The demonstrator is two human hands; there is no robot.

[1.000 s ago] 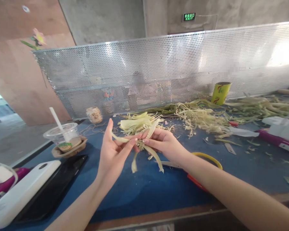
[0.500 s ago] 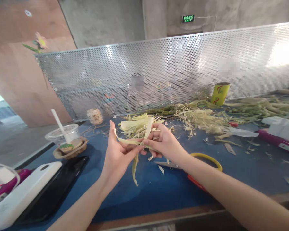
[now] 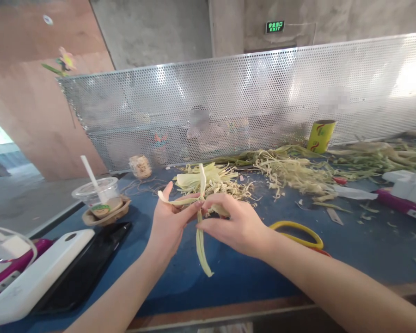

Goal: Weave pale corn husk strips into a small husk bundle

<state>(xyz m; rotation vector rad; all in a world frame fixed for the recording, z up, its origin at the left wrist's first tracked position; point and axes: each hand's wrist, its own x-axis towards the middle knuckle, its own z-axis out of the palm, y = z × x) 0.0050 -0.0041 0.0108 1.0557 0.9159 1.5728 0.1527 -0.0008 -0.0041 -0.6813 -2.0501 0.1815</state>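
Note:
Pale green strips of corn husk [image 3: 203, 254] cross one another between my hands, above the blue table. One strip points up, one reaches left over my left palm, and one hangs down toward me. My left hand [image 3: 171, 224] pinches the crossing point between thumb and fingers. On the other side, my right hand [image 3: 241, 224] has its thumb and forefinger closed at the hanging strip, just below the crossing; its other fingers are partly hidden. Beyond the hands lies a pile of cut husks and shreds [image 3: 225, 188]. Scissors with a yellow handle [image 3: 300, 225] lie partly under my right forearm.
At left stand a plastic cup [image 3: 97, 194] in a cardboard holder, a black phone [image 3: 86, 268] and a white power bank [image 3: 41, 277]. A ball of twine [image 3: 140, 166], a yellow roll [image 3: 321, 136] and more husks [image 3: 294, 173] lie before a perforated metal screen [image 3: 142, 106].
My right hand has shifted from the upright strip down to the lower strip, which now hangs straighter and longer. My left hand keeps its pinch. The view has turned slightly left.

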